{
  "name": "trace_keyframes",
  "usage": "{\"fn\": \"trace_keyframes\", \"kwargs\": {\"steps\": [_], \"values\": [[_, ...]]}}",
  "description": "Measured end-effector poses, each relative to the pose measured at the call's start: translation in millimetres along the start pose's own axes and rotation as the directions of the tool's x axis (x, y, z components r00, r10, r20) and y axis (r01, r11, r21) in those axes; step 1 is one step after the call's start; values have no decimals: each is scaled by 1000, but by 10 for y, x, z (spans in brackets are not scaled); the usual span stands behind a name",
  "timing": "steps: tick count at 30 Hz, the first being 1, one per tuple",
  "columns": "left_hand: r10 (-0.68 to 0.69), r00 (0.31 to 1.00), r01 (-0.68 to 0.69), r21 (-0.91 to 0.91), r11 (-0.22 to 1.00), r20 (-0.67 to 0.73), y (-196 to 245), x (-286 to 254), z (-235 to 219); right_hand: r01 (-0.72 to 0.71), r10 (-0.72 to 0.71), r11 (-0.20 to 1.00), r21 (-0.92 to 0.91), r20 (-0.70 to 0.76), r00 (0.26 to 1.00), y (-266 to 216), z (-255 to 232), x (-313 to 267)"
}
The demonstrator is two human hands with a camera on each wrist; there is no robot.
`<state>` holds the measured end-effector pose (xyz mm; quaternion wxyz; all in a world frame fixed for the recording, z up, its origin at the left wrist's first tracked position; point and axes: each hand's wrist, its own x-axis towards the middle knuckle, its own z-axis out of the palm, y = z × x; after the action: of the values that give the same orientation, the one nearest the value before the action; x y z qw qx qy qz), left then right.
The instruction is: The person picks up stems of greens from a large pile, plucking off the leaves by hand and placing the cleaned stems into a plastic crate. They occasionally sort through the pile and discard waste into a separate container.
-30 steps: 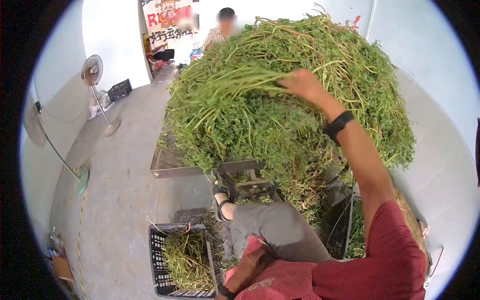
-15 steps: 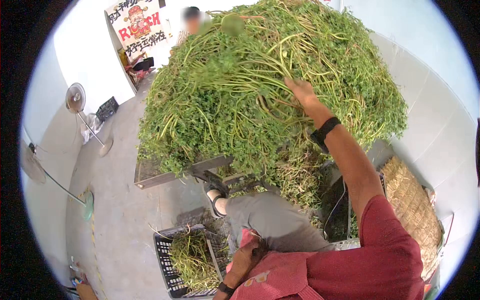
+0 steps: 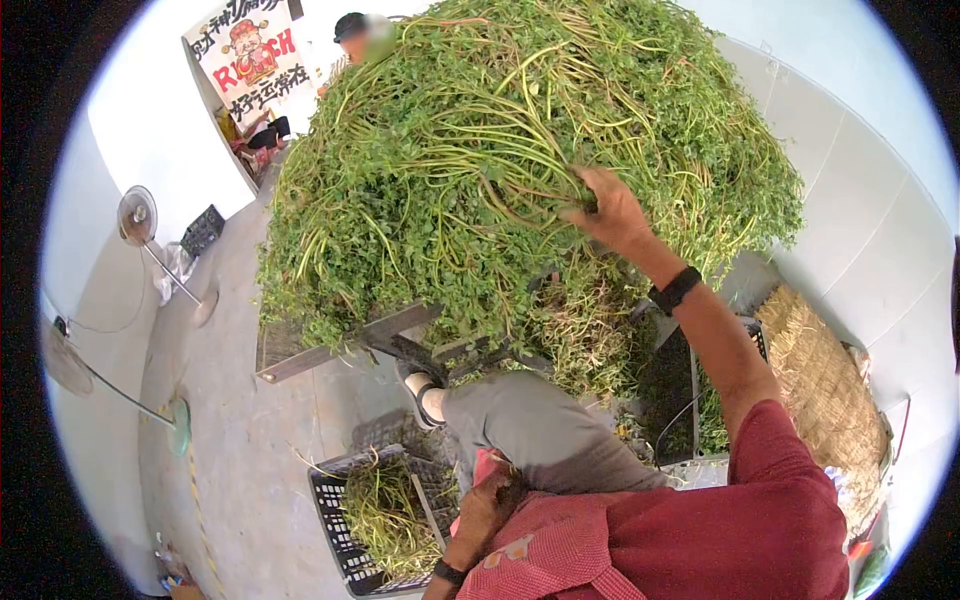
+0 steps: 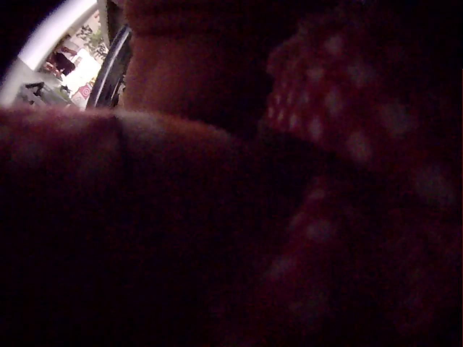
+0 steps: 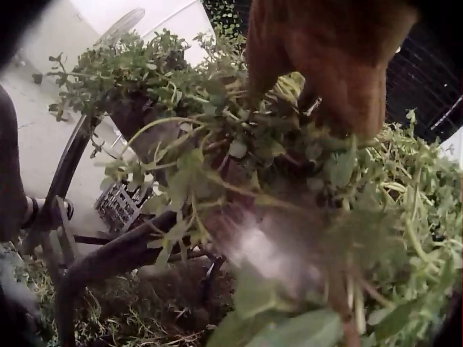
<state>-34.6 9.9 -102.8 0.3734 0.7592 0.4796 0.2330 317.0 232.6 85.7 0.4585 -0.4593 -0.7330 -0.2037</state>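
A big heap of leafy green stems [image 3: 380, 240] covers a low table. My right hand [image 3: 612, 212], wearing a black wristband, is at the heap's near right side, thumb and fingers apart beside the cut ends of a loose bunch of stems [image 3: 510, 135]. In the right wrist view, the right hand [image 5: 333, 65] points down among leaves, with a few pale stems showing between its fingers. My left hand [image 3: 492, 500] lies low at my lap against pink-red cloth [image 3: 487, 463]; its fingers are hidden. Dark dotted red cloth [image 4: 318, 108] fills most of the left wrist view.
A black plastic crate [image 3: 340, 525] with stems stands on the floor at left front. Dark crates [image 3: 690, 400] and a straw-coloured sack [image 3: 820, 390] lie right. Two fans [image 3: 138, 215] stand left. Another person [image 3: 350, 35] is behind the heap. The table's wooden edge [image 3: 300, 365] juts out at front left.
My right hand has brought a bunch of stems down onto the heap, let it go, and drawn back toward me and to the right. The left hand has stayed at my lap.
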Motion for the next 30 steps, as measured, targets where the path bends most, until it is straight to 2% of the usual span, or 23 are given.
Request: {"fn": "trace_keyframes", "kwargs": {"steps": [2, 6, 7, 8, 9, 10, 12, 13, 14, 16, 18, 20, 21, 22, 24, 25, 27, 28, 30], "values": [[8, 1000, -8, 21, 1000, -2, -4, -17, 14, -279, 281, 960, -36, 166, 945, 34, -4, -42], [68, 997, -65, 81, 995, -32, -138, -6, 96, -358, 364, 931, -66, 209, 908, 275, -88, 129], [72, 997, -69, 82, 994, -28, -132, -6, 97, -510, 488, 838, 193, 153, 859, 320, -110, 169], [53, 998, -50, 97, 994, -32, -127, -9, 94, -596, 609, 669, 444, 132, 782, 364, -138, 196], [35, 999, -31, 113, 993, -37, -120, -6, 89, -634, 665, 520, 572, 194, 721, 420, -186, 230], [39, 999, -35, 117, 992, -33, -112, -3, 87, -634, 669, 519, 573, 188, 719, 427, -226, 236], [-83, 996, 73, 201, 977, 40, -95, 20, 82, -562, 789, 309, 767, 123, 602, 439, -293, 249], [-78, 996, 68, 205, 976, 45, -77, 26, 78, -569, 734, 261, 780, 223, 642, 499, -361, 241], [-62, 997, 53, 202, 978, 41, -54, 15, 73, -569, 739, 261, 780, 218, 638, 533, -390, 202], [-41, 998, 33, 200, 979, 40, -71, 11, 99, -442, 747, 70, 894, 247, 617, 547, -465, 156], [-47, 999, 45, 151, 988, 9, -183, 0, 147, -423, 763, 65, 904, 228, 604, 493, -533, 128], [-18, 1000, 16, 150, 989, 11, -82, 20, 112, -409, 664, -90, 908, 360, 655, 511, -620, 74], [4, 1000, -5, 145, 989, 9, -37, 18, 101, -406, 671, -87, 910, 355, 651, 523, -661, 48], [7, 1000, -9, 149, 989, 16, -16, 15, 100, -387, 633, -102, 917, 360, 686, 532, -696, 37], [-103, 995, 100, 217, 971, 0, 12, -4, 103, -350, 552, -136, 927, 364, 750, 541, -761, 0], [-100, 995, 96, 221, 971, 7, -46, -1, 123, -363, 562, -141, 921, 377, 736, 493, -814, -7], [64, 998, -63, 174, 983, 1, -215, 32, 181, -374, 564, -143, 917, 386, 730, 370, -897, -46], [72, 997, -72, 176, 982, 6, -176, 36, 179, -388, 558, -146, 910, 399, 727, 333, -936, -63], [4, 1000, -4, 165, 986, 0, -75, 14, 153, -403, 538, -129, 906, 405, 739, 304, -967, -138]]}}
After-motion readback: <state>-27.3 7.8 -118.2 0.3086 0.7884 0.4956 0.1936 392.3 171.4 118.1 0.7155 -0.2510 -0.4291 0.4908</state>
